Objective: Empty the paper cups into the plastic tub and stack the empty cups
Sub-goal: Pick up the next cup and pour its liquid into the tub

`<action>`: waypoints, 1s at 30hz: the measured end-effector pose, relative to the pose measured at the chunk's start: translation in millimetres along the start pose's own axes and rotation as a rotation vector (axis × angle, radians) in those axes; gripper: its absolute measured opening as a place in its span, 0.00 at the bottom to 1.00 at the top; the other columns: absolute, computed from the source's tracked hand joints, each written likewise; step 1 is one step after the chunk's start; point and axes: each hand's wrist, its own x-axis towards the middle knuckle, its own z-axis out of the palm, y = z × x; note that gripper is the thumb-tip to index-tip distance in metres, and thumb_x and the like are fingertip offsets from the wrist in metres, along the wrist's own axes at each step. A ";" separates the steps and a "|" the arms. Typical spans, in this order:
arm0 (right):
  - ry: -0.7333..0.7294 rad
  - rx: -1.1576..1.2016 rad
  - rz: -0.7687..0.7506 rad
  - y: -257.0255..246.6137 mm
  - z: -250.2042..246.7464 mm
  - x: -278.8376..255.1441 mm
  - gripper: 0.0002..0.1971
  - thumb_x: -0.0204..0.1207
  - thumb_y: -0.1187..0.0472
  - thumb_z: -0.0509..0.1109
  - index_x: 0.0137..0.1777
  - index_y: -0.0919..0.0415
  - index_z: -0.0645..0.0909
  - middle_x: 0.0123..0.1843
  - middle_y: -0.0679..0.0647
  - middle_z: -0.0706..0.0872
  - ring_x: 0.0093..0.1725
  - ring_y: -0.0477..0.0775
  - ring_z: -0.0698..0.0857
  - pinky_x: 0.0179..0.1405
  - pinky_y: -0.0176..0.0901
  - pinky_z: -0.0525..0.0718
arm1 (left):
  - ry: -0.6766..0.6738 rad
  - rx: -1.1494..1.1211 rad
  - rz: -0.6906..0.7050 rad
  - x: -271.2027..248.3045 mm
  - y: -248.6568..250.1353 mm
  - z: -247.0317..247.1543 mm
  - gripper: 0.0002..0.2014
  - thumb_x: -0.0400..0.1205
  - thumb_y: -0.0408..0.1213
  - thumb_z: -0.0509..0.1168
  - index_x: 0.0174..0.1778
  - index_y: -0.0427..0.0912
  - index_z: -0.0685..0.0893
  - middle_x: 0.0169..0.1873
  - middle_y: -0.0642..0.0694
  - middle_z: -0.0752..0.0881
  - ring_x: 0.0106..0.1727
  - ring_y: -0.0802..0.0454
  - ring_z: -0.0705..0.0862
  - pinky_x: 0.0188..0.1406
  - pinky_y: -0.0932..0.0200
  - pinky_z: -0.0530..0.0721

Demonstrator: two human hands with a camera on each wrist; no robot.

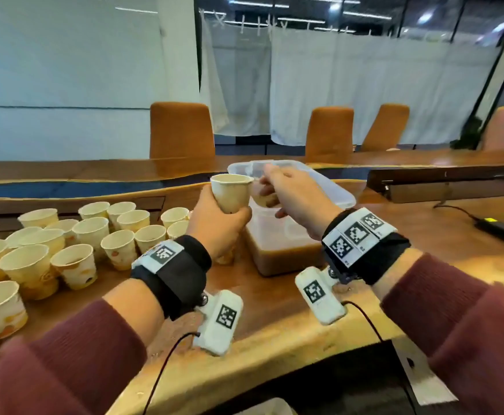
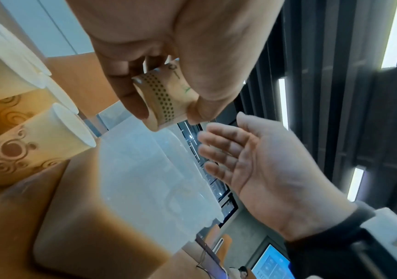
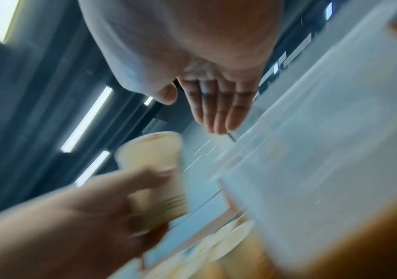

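Note:
My left hand [image 1: 215, 217] grips a paper cup [image 1: 231, 193] by its lower part and holds it upright, just left of the clear plastic tub [image 1: 346, 199]. From the left wrist, the cup's dotted base [image 2: 166, 100] shows between thumb and fingers. Brown liquid [image 1: 286, 256] fills the tub's lower part. My right hand [image 1: 289, 190] hovers over the tub beside the cup, fingers straight and holding nothing, as the left wrist view of this right hand [image 2: 240, 156] confirms. The right wrist picture is blurred but shows the cup [image 3: 154, 166] and the tub [image 3: 324, 141].
Several paper cups [image 1: 89, 232] with orange prints crowd the wooden table to the left, some holding brown liquid. A black power adapter [image 1: 502, 232] with its cable lies at the right. A long dark box [image 1: 442, 181] stands behind it. Orange chairs [image 1: 182, 130] line the far side.

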 end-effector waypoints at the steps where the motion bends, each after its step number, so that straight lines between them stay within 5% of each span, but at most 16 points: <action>1: 0.108 -0.078 -0.074 5.5 -10.9 11.9 0.27 0.88 0.40 0.56 0.46 0.61 0.86 0.43 0.58 0.90 0.44 0.62 0.86 0.47 0.60 0.85 | -0.013 0.026 0.008 7.7 3.3 2.5 0.27 0.77 0.41 0.78 0.66 0.56 0.71 0.54 0.54 0.83 0.55 0.50 0.86 0.59 0.41 0.89; 4: 0.232 -0.384 -0.132 33.3 -42.7 45.2 0.21 0.88 0.47 0.57 0.42 0.59 0.82 0.45 0.59 0.87 0.53 0.68 0.83 0.51 0.57 0.78 | -0.037 0.095 0.049 27.8 10.4 6.6 0.26 0.77 0.41 0.78 0.64 0.55 0.70 0.52 0.55 0.82 0.52 0.54 0.84 0.58 0.42 0.90; 5: 0.194 -0.529 -0.066 44.7 -51.6 54.3 0.19 0.88 0.46 0.56 0.49 0.56 0.84 0.53 0.61 0.88 0.61 0.70 0.82 0.58 0.57 0.78 | -0.043 0.115 0.061 33.6 11.8 7.1 0.26 0.77 0.41 0.78 0.64 0.55 0.70 0.52 0.55 0.82 0.52 0.56 0.83 0.57 0.44 0.90; 7: 0.049 -0.795 0.113 65.0 -61.5 69.1 0.34 0.83 0.35 0.47 0.75 0.57 0.79 0.75 0.64 0.80 0.75 0.72 0.75 0.75 0.63 0.73 | -0.056 0.163 0.074 43.8 12.5 7.7 0.27 0.77 0.42 0.78 0.65 0.55 0.70 0.51 0.56 0.81 0.51 0.58 0.83 0.56 0.46 0.90; 9: -0.011 -0.895 0.173 77.7 -62.4 79.2 0.46 0.75 0.27 0.40 0.84 0.55 0.70 0.83 0.64 0.74 0.80 0.71 0.72 0.79 0.67 0.69 | -0.065 0.219 0.086 52.8 12.2 7.6 0.27 0.76 0.43 0.78 0.65 0.56 0.71 0.51 0.56 0.82 0.50 0.56 0.84 0.55 0.45 0.91; 11: 0.016 -0.925 0.185 83.6 -61.4 83.8 0.44 0.79 0.27 0.44 0.88 0.53 0.64 0.86 0.64 0.70 0.83 0.71 0.68 0.81 0.67 0.66 | -0.076 0.274 0.105 60.9 11.0 7.6 0.27 0.75 0.44 0.78 0.65 0.55 0.72 0.51 0.55 0.83 0.50 0.54 0.85 0.53 0.45 0.92; 17: 0.010 -0.952 0.216 83.2 -61.1 82.1 0.32 0.84 0.39 0.49 0.85 0.49 0.66 0.86 0.61 0.69 0.82 0.70 0.67 0.79 0.67 0.65 | -0.115 0.399 0.127 76.0 9.1 12.1 0.29 0.76 0.44 0.77 0.69 0.52 0.72 0.52 0.53 0.84 0.49 0.55 0.84 0.49 0.50 0.90; 30: 0.002 -0.943 0.251 81.4 -60.7 79.4 0.30 0.81 0.43 0.47 0.78 0.49 0.75 0.81 0.61 0.75 0.79 0.72 0.68 0.75 0.68 0.65 | -0.158 0.671 0.225 88.0 24.2 13.4 0.29 0.75 0.42 0.78 0.71 0.50 0.74 0.57 0.49 0.84 0.52 0.47 0.84 0.50 0.52 0.83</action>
